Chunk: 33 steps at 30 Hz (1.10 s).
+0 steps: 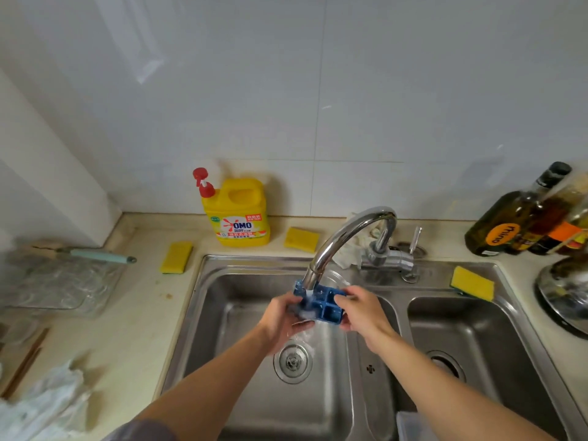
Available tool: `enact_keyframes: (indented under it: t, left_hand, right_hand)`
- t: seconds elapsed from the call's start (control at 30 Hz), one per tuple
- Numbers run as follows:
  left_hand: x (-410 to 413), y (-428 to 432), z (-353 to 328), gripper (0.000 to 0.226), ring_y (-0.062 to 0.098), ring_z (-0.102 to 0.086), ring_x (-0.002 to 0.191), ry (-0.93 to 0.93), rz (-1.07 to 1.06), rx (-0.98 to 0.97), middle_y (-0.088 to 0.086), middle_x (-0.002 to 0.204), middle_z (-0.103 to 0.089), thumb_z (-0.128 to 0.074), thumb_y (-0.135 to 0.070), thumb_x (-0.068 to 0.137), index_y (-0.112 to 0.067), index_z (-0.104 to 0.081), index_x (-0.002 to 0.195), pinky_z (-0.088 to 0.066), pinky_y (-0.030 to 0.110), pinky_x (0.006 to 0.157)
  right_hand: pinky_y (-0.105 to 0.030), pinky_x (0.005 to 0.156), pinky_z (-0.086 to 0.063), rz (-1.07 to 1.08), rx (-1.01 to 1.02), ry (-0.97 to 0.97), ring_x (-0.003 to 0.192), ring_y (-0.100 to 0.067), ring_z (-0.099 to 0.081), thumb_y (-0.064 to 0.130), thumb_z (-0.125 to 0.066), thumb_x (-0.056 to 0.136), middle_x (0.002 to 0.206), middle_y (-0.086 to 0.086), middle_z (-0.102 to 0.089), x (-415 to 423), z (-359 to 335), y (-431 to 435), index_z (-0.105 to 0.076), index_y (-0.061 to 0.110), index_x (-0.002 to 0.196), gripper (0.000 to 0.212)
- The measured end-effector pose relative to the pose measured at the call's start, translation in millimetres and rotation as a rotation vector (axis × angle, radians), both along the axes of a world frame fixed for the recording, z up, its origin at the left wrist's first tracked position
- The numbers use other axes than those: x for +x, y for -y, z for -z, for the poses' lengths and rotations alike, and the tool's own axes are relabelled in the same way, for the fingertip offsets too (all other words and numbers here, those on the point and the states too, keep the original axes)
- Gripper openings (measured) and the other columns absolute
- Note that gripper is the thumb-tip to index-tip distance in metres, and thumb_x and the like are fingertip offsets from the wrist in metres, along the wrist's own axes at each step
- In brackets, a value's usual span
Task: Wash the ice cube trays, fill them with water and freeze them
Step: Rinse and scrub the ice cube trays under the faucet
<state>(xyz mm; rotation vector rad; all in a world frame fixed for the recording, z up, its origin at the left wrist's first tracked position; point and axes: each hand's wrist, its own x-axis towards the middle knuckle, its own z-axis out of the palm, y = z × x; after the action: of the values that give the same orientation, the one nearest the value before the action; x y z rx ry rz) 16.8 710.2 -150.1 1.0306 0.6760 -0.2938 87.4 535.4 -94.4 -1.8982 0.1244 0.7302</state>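
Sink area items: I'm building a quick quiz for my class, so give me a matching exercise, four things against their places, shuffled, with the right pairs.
Things:
1. blue ice cube tray
2. yellow detergent bottle
3. oil bottle
4. sponge with green underside

Places:
A. on the sink rim above the right basin
B. on the counter at the far right
C. held in both hands under the running tap
D. against the wall, left of the tap

Pairs: 1-C, 2-D, 3-B, 4-A
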Motion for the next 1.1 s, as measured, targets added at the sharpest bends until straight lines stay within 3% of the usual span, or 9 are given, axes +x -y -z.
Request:
enact_keyframes:
  t: [0.1, 0.17, 0.33, 0.43, 0.53, 0.67, 0.77, 0.93, 1.1]
  left_hand:
    - [-2.2, 1.8, -3.0, 0.036, 0.025, -0.072, 0.085, -0.027, -0.062, 0.086, 0.019, 0.108, -0.073, -0.045, 0.003, 0.092, -0.003, -0.061, 0.124, -0.059, 0.034, 0.072]
    - [1.2, -0.9, -6.2, 0.031, 0.027, -0.073, 0.083, -0.039, -0.092, 0.192, 0.018, 0.1, -0.074, -0.049, 0.008, 0.091, -0.004, -0.063, 0.117, -0.059, 0.035, 0.07]
    - [8.8, -11.4, -14.8, 0.018, 0.024, -0.064, 0.077, -0.068, -0.115, 0.467, 0.015, 0.091, -0.067, -0.052, 0.005, 0.091, -0.006, -0.06, 0.104, -0.054, 0.031, 0.063]
    - [8.0, -12.9, -19.2, 0.02, 0.028, -0.071, 0.086, -0.035, -0.114, 0.461, 0.017, 0.1, -0.068, -0.051, 0.009, 0.092, -0.006, -0.059, 0.103, -0.059, 0.029, 0.064]
    - [2.5, -15.6, -18.9, 0.02, 0.022, -0.074, 0.077, -0.038, -0.103, 0.441, 0.014, 0.095, -0.071, -0.051, 0.007, 0.093, -0.007, -0.059, 0.104, -0.06, 0.029, 0.063]
    - [-3.8, -16.5, -19.5, 0.02, 0.019, -0.07, 0.084, -0.066, -0.059, 0.412, 0.007, 0.1, -0.073, -0.05, -0.008, 0.101, -0.02, -0.064, 0.108, -0.062, 0.032, 0.07]
    - [-7.3, -13.1, -17.3, 0.021, 0.024, -0.067, 0.09, -0.038, -0.105, 0.197, 0.01, 0.105, -0.072, -0.05, -0.017, 0.103, -0.021, -0.065, 0.117, -0.058, 0.033, 0.071]
    - [-0.2, 0.1, -10.6, 0.032, 0.024, -0.07, 0.079, -0.042, -0.087, 0.217, 0.014, 0.095, -0.072, -0.06, 0.002, 0.089, -0.01, -0.055, 0.118, -0.059, 0.033, 0.07]
    - [10.2, 10.7, -0.4, 0.039, 0.026, -0.068, 0.075, -0.104, -0.153, 0.169, 0.018, 0.092, -0.07, -0.063, 0.011, 0.084, -0.008, -0.056, 0.118, -0.062, 0.039, 0.072]
  right_hand:
    - [-0.034, 0.075, -0.063, -0.032, 0.029, -0.011, 0.095, -0.021, -0.072, 0.019, -0.065, 0.097, 0.113, -0.005, -0.067, 1.0, 2.8, -4.8, -0.058, 0.018, 0.123, 0.026]
    - [-0.038, 0.081, -0.063, -0.073, 0.061, -0.057, 0.1, -0.022, -0.071, 0.016, -0.068, 0.095, 0.117, -0.004, -0.066, -1.4, 6.7, -9.4, -0.055, 0.019, 0.123, 0.031]
    - [-0.033, 0.068, -0.06, -0.007, 0.209, -0.3, 0.082, -0.027, -0.07, -0.003, -0.061, 0.094, 0.111, -0.021, -0.069, -4.8, 22.0, -17.8, -0.056, 0.008, 0.122, 0.031]
    - [-0.035, 0.06, -0.06, 0.079, 0.246, -0.371, 0.063, -0.027, -0.068, -0.006, -0.052, 0.098, 0.102, -0.024, -0.07, -8.7, 26.4, -29.5, -0.061, 0.005, 0.11, 0.018]
    - [-0.035, 0.057, -0.058, 0.087, 0.151, -0.281, 0.053, -0.023, -0.063, -0.005, -0.049, 0.097, 0.09, -0.023, -0.07, -10.7, 29.3, -42.4, -0.061, 0.008, 0.102, 0.018]
    - [-0.032, 0.057, -0.056, 0.082, 0.11, -0.203, 0.054, -0.02, -0.063, -0.001, -0.054, 0.098, 0.092, -0.021, -0.073, -4.6, 28.5, -45.1, -0.062, 0.011, 0.103, 0.015]
    - [-0.032, 0.058, -0.057, 0.085, 0.105, -0.192, 0.058, -0.023, -0.066, 0.0, -0.055, 0.098, 0.093, -0.021, -0.073, -0.9, 28.5, -41.3, -0.061, 0.01, 0.107, 0.014]
    - [-0.037, 0.062, -0.059, 0.046, 0.087, -0.161, 0.058, -0.024, -0.066, 0.002, -0.059, 0.097, 0.09, -0.021, -0.074, -6.7, 30.4, -39.0, -0.061, 0.006, 0.108, 0.012]
    - [-0.032, 0.064, -0.063, -0.111, -0.043, 0.063, 0.07, -0.02, -0.073, 0.02, -0.067, 0.094, 0.095, -0.008, -0.07, -14.2, 29.3, -37.2, -0.053, 0.017, 0.108, 0.02]
